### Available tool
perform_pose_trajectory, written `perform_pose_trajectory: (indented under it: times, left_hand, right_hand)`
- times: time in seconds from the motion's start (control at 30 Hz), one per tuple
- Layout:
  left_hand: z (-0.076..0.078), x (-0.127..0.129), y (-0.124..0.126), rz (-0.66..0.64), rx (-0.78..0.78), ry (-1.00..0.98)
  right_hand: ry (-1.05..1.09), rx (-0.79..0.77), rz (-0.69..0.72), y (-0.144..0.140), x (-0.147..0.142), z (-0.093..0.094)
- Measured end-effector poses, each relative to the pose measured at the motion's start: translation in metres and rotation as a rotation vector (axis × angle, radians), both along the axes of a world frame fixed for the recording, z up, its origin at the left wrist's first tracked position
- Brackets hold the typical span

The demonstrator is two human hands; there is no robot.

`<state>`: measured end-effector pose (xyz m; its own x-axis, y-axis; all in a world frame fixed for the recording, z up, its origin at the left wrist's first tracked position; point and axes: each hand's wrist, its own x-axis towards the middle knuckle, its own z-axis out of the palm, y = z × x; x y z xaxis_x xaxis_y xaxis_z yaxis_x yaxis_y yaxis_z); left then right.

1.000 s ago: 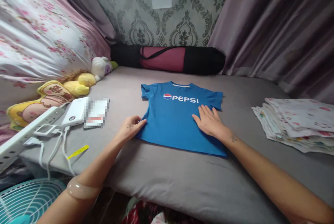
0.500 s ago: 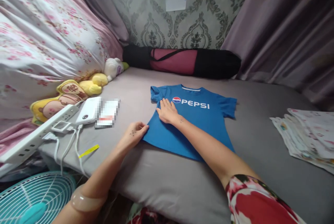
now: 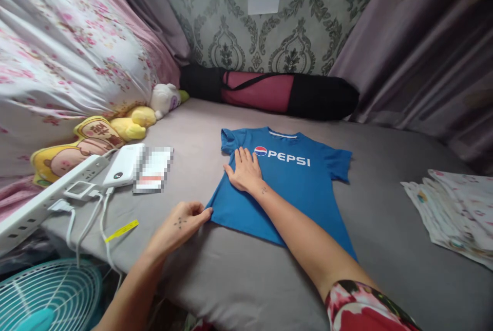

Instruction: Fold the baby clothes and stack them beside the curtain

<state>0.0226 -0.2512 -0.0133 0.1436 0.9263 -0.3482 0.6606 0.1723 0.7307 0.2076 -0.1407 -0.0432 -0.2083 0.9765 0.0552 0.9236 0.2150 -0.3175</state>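
A small blue Pepsi T-shirt (image 3: 296,182) lies flat, front up, on the grey bed sheet (image 3: 239,269). My right hand (image 3: 243,170) rests palm down with spread fingers on the shirt's left chest, just left of the logo. My left hand (image 3: 181,223) pinches the shirt's lower left hem corner between its fingertips. My right forearm crosses over the shirt's lower half and hides part of it.
A white power strip (image 3: 50,195), a white power bank (image 3: 123,165), cables and a yellow tag (image 3: 121,230) lie left. Plush toys (image 3: 96,133) sit by the floral bedding. A rolled mat in a black bag (image 3: 269,92) lies at the wall. Folded floral cloths (image 3: 454,207) are stacked right. A teal fan (image 3: 46,295) stands below.
My right hand moved from the shirt's right side across to its left chest. My left hand slid down along the left edge to the hem corner. The view shifted slightly.
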Motion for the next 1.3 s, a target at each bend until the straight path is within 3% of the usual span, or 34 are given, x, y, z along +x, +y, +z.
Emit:
perform_pose_trajectory:
  times: [0.17, 0.37, 0.53, 0.67, 0.77, 0.83, 0.9, 0.97, 1.1, 1.2, 1.3]
  left_hand:
    - [-0.004, -0.003, -0.005, 0.019, -0.009, 0.017]
    - [-0.008, -0.002, -0.013, 0.082, 0.107, 0.070]
    - [-0.011, -0.003, -0.012, 0.096, 0.122, 0.050]
    - [-0.013, -0.004, -0.009, 0.111, 0.121, 0.035]
    - [-0.010, -0.005, -0.006, 0.082, 0.138, 0.099]
    - [-0.005, -0.004, -0.003, 0.094, 0.233, 0.229]
    - [0.002, 0.000, 0.001, 0.107, 0.380, 0.362]
    - [0.009, 0.012, 0.006, 0.029, 0.510, 0.402]
    - [0.008, 0.049, 0.019, -0.421, 0.631, 0.250]
    - [-0.006, 0.074, 0.031, -0.674, 0.637, 0.271]
    - [-0.020, 0.082, 0.040, -0.736, 0.560, 0.423]
  right_hand:
    - [0.012, 0.016, -0.009, -0.002, 0.000, 0.001]
    - [0.038, -0.017, 0.050, -0.005, 0.007, 0.007]
    - [0.046, -0.065, 0.096, -0.037, 0.002, 0.011]
    - [0.113, -0.173, 0.251, -0.092, 0.002, 0.023]
    - [0.172, -0.292, 0.514, -0.133, 0.015, 0.041]
    - [0.220, -0.356, 0.739, -0.150, 0.031, 0.053]
    - [0.323, -0.346, 0.825, -0.155, 0.055, 0.062]
    - [0.397, -0.224, 0.637, -0.147, 0.084, 0.064]
    - [0.240, -0.089, 0.105, -0.111, 0.142, 0.046]
    - [0.070, -0.138, -0.074, -0.096, 0.169, 0.024]
    - [-0.054, -0.119, -0.085, -0.104, 0.181, 0.009]
